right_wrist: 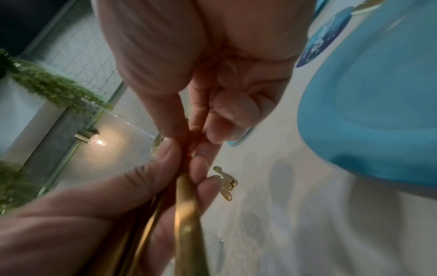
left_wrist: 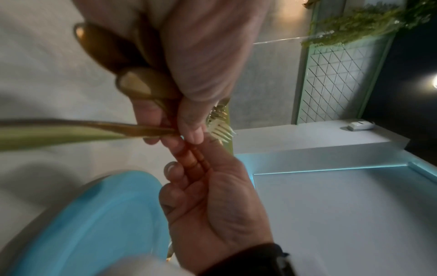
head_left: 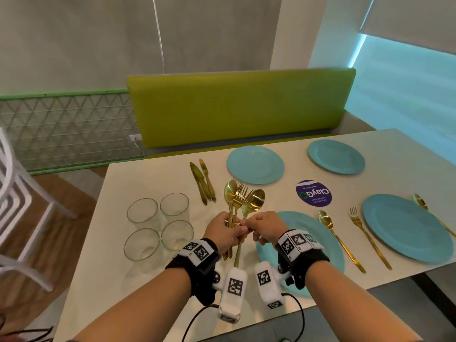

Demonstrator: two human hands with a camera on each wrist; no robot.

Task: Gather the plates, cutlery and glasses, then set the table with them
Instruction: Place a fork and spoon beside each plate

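Note:
My left hand point(head_left: 223, 233) grips a bundle of gold spoons and forks point(head_left: 243, 198) upright above the table, heads up. My right hand point(head_left: 259, 228) meets it from the right and pinches one gold handle point(right_wrist: 187, 214) of the bundle between thumb and fingertip. Under the right hand lies a blue plate point(head_left: 311, 233). Three more blue plates point(head_left: 255, 164) are set out further back and right. A gold spoon point(head_left: 340, 243) and fork point(head_left: 370, 240) lie left of the right-hand plate point(head_left: 407, 228). Gold knives point(head_left: 202, 181) lie behind the bundle, and several glasses point(head_left: 158, 225) stand on the left.
A round purple sticker point(head_left: 313, 193) sits mid-table. A green bench point(head_left: 241, 107) runs along the table's far side, and a white chair point(head_left: 14, 193) stands off the left edge. Another gold spoon point(head_left: 422, 201) lies beyond the right plate.

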